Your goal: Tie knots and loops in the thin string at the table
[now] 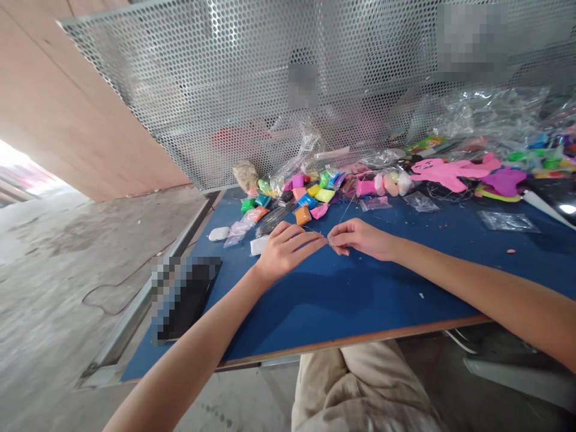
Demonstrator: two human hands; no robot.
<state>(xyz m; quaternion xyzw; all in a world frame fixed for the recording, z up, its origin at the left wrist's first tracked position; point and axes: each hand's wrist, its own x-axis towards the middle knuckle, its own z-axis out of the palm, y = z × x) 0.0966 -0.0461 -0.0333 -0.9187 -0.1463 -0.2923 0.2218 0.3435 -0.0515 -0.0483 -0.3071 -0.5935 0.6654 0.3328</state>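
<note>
Over the middle of the blue table, my left hand (287,247) and my right hand (359,236) meet at the fingertips. A thin, pale wire or thread (346,211) rises from the fingers of my right hand, which are pinched on it. The fingertips of my left hand are pressed together at the same spot, and a fine strand shows beside them. Whatever else lies between the fingertips is too small to make out. Just beyond the hands are small colourful clay packets (303,215), several of them in a pile. A white block (258,245) lies beside my left hand.
Perforated metal mesh (252,78) stands behind the blue table (324,300). A pink flat figure (454,170), a purple piece (504,180) and clear plastic bags (506,221) lie at the right. Leftward are a white oval case (218,233) and a dark flat object (198,300).
</note>
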